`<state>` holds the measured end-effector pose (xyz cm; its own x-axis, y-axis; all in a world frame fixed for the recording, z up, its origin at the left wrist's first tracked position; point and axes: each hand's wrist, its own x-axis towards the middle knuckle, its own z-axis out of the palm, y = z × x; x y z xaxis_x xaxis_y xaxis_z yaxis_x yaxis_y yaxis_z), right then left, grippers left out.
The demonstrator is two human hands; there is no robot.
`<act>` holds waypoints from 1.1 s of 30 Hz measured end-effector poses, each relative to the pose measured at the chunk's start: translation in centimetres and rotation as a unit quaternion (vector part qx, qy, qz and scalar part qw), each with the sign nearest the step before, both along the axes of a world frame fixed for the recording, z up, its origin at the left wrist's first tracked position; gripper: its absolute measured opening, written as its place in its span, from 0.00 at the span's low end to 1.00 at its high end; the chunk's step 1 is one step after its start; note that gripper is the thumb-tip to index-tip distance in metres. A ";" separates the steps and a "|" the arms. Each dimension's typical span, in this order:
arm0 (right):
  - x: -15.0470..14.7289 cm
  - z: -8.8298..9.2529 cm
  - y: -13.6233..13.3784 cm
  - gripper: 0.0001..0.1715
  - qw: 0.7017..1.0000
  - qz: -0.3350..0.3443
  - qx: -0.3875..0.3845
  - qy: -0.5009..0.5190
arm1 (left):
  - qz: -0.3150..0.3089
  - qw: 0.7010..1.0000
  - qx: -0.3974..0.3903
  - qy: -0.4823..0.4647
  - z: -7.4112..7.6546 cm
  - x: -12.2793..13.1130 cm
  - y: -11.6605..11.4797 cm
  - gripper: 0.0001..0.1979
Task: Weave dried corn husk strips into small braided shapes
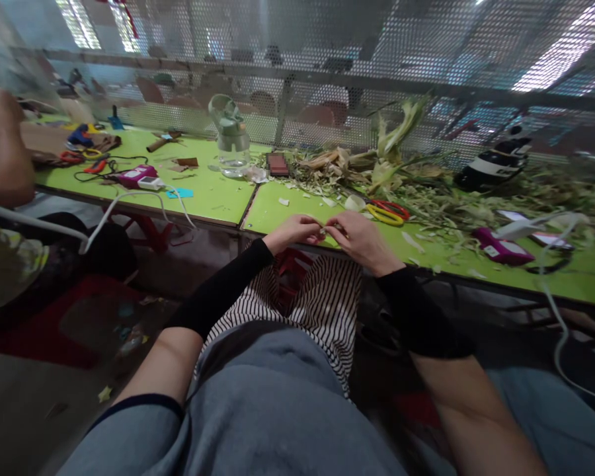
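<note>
Over the front edge of the green table point(272, 201), my left hand point(296, 229) and my right hand point(361, 239) meet with fingertips pinched together. Between them is a small pale yellowish piece point(322, 231), mostly covered by the fingers; its kind is too small to make out. Scissors with red and yellow handles point(385, 214) lie just beyond my right hand. A heap of dry and green corn husks point(350, 162) spreads behind both hands, with shredded bits trailing to the right. Loose pale scraps point(283, 201) lie on the tabletop.
A clear water bottle point(234, 152) stands behind a table seam. At right are a black bottle point(496, 162) and a purple device point(502, 247) with a white cable. Another purple device point(137, 176) sits left, near a co-worker's arm point(4, 145). Perforated metal screen point(327, 59) backs the table.
</note>
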<state>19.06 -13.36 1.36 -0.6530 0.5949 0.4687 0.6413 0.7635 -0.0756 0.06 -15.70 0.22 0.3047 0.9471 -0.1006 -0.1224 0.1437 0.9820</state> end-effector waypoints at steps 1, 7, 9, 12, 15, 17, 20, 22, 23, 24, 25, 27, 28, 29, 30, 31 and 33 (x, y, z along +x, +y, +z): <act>0.0 0.0 0.0 0.09 1.000 -0.004 0.002 0.004 | -0.002 1.000 0.000 -0.006 0.0 0.0 0.0 0.08; 0.1 -0.2 0.2 0.08 0.999 -0.026 0.016 0.022 | -0.013 0.998 0.007 -0.065 -0.9 -0.5 0.4 0.07; 0.1 -0.4 0.2 0.08 0.999 -0.034 0.020 0.028 | -0.020 0.998 0.013 -0.067 -1.3 -0.6 0.6 0.08; 0.2 -0.6 0.3 0.09 0.998 -0.039 0.029 0.034 | -0.028 0.997 0.019 -0.066 -1.8 -0.6 1.0 0.09; 0.2 -0.8 0.5 0.09 0.998 -0.035 0.042 0.034 | -0.031 0.997 0.022 -0.071 -2.2 -0.5 1.1 0.06; 0.2 -1.0 0.7 0.10 0.998 -0.036 0.049 0.029 | -0.028 0.997 0.024 -0.075 -2.3 -0.4 1.2 0.04; 0.2 -1.2 0.8 0.11 0.998 -0.033 0.048 0.020 | -0.025 0.997 0.030 -0.071 -2.5 -0.3 1.2 0.04; 0.3 -1.3 0.7 0.13 0.999 -0.025 0.040 0.016 | -0.028 0.997 0.037 -0.066 -2.6 -0.2 1.3 0.04; 0.3 -1.3 0.7 0.14 0.999 -0.020 0.034 0.015 | -0.030 0.997 0.042 -0.064 -2.6 -0.2 1.4 0.04; 0.3 -1.2 0.7 0.14 0.999 -0.016 0.028 0.014 | -0.032 0.997 0.047 -0.061 -2.6 -0.2 1.4 0.05; 0.4 -1.2 0.6 0.15 1.000 -0.013 0.022 0.014 | -0.032 0.997 0.050 -0.058 -2.6 -0.2 1.5 0.05; 0.4 -1.0 0.5 0.16 1.000 -0.008 0.011 0.015 | -0.033 0.997 0.056 -0.052 -2.7 -0.2 1.5 0.06; 0.5 -0.8 0.4 0.16 1.000 -0.006 0.006 0.016 | -0.034 0.997 0.058 -0.048 -2.7 -0.2 1.5 0.07; 0.5 -0.7 0.3 0.15 1.000 -0.004 0.003 0.017 | -0.033 0.997 0.060 -0.045 -2.7 -0.2 1.5 0.08; 0.5 -0.6 0.1 0.15 1.000 -0.001 0.001 0.018 | -0.032 0.997 0.061 -0.042 -2.8 -0.1 1.5 0.08; 0.5 -0.5 0.0 0.14 1.000 0.001 0.000 0.018 | -0.029 0.997 0.062 -0.038 -2.8 -0.1 1.4 0.08; 0.3 -0.4 -0.3 0.12 1.000 0.001 -0.003 0.023 | -0.022 0.997 0.062 -0.032 -2.8 0.0 1.4 0.06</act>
<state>19.35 -13.67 0.93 -0.6320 0.5970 0.4941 0.6357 0.7641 -0.1101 0.07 -14.31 -2.57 0.3490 0.9364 0.0375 -0.1818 0.0284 0.9829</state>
